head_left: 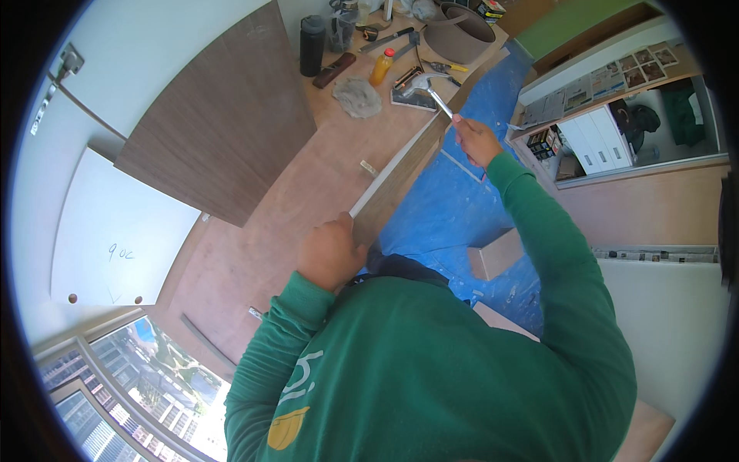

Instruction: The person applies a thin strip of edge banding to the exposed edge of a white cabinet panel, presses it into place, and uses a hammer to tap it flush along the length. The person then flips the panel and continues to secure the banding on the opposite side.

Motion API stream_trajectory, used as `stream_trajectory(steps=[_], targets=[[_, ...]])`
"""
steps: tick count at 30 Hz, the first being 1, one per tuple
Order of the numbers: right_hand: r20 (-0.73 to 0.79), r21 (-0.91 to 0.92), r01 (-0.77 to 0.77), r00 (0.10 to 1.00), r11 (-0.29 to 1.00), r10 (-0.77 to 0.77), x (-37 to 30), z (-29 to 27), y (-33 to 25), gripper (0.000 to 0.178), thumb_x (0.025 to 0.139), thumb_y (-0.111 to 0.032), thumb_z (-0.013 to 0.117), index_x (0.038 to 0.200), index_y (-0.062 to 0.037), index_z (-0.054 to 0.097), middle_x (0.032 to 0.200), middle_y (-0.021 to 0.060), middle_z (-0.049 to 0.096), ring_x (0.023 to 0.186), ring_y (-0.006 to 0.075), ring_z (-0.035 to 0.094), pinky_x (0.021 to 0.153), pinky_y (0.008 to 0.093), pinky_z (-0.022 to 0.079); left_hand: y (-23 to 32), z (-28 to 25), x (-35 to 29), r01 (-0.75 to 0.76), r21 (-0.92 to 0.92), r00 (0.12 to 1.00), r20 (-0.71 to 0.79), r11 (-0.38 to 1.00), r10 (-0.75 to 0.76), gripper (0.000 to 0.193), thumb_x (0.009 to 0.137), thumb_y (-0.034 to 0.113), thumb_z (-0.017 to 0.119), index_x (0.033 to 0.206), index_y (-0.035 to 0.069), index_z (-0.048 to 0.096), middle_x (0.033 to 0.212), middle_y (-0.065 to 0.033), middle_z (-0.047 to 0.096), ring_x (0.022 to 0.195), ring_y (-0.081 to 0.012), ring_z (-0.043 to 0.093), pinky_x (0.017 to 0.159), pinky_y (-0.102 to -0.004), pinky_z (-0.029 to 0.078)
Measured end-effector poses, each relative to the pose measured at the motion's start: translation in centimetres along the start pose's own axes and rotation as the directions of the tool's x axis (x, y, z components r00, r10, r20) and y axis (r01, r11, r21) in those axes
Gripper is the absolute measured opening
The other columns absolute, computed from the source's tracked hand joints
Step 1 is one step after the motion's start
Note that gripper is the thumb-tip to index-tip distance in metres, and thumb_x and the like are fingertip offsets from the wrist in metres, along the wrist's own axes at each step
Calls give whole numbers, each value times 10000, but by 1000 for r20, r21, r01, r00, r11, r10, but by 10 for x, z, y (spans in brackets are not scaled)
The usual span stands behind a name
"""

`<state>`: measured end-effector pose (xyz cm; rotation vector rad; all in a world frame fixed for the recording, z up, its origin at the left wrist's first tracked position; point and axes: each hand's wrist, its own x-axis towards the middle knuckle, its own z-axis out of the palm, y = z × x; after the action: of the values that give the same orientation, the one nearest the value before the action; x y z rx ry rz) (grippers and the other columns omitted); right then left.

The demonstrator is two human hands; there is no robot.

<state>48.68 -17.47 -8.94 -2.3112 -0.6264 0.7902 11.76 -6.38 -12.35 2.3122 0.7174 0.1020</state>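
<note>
My right hand (476,142) is closed round the handle of a claw hammer (437,95), its metal head raised over the far end of the wooden platform. A thin white edging strip (396,171) runs along the platform's right edge. At the strip's near end my left hand (331,250) is closed, its fingers curled on the strip; its grip is partly hidden. Below the strip, a wood-grain front board (400,185) faces the blue floor sheet. Just beyond the hammer lie a dark flat pad (413,100) and a crumpled pale cloth (356,98).
On the platform (285,185), a large wood-grain panel (223,108) and a white panel (115,231) lean at the left. Bottles, tools and a brown bucket (459,35) crowd the far end. Blue sheeting (431,212) covers the floor, with a box (495,254) on it. Windows stand lower left.
</note>
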Motion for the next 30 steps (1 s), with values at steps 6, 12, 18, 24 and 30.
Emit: stream_trajectory(steps=[6, 12, 18, 24, 30], targets=[[-54, -111, 135, 989, 985, -141, 11, 17, 17, 601, 1109, -631, 484, 829, -105, 564, 647, 3, 463, 521, 141, 444, 462, 342, 370, -1, 7, -2, -10, -8, 1000, -18, 1000, 10, 246, 805, 172, 715, 927, 4, 583, 804, -279, 702, 790, -508, 695, 721, -596, 557], [51, -70, 185, 982, 980, -182, -25, 49, 29, 627, 1107, -651, 485, 816, -102, 564, 656, -5, 471, 523, 144, 445, 462, 344, 373, 0, 5, 1, 3, 33, 1000, 26, 999, -4, 252, 811, 135, 745, 970, -18, 623, 858, -263, 733, 813, -474, 732, 747, -562, 595], [188, -56, 203, 964, 978, -189, -101, 96, 15, 635, 1136, -594, 452, 889, -29, 605, 716, 106, 558, 676, 252, 534, 673, 452, 475, 5, 4, 0, 14, 45, 999, 31, 999, -15, 222, 810, 120, 730, 962, -14, 640, 864, -261, 740, 820, -469, 742, 751, -555, 602], [252, -135, 313, 928, 940, -273, -139, 117, -8, 620, 1149, -546, 436, 945, 1, 647, 766, 217, 629, 721, 403, 609, 724, 513, 502, -1, 11, -1, -8, 31, 1000, -6, 999, 8, 227, 820, 163, 702, 949, 3, 605, 816, -265, 717, 785, -488, 706, 733, -585, 561], [109, -285, 293, 956, 913, -273, -92, 85, 6, 646, 1146, -561, 428, 932, 7, 649, 810, 238, 649, 780, 430, 633, 753, 519, 506, 6, 4, -5, -4, 85, 1000, 28, 996, 2, 253, 817, 158, 753, 965, -17, 646, 848, -251, 744, 812, -449, 749, 736, -539, 607]])
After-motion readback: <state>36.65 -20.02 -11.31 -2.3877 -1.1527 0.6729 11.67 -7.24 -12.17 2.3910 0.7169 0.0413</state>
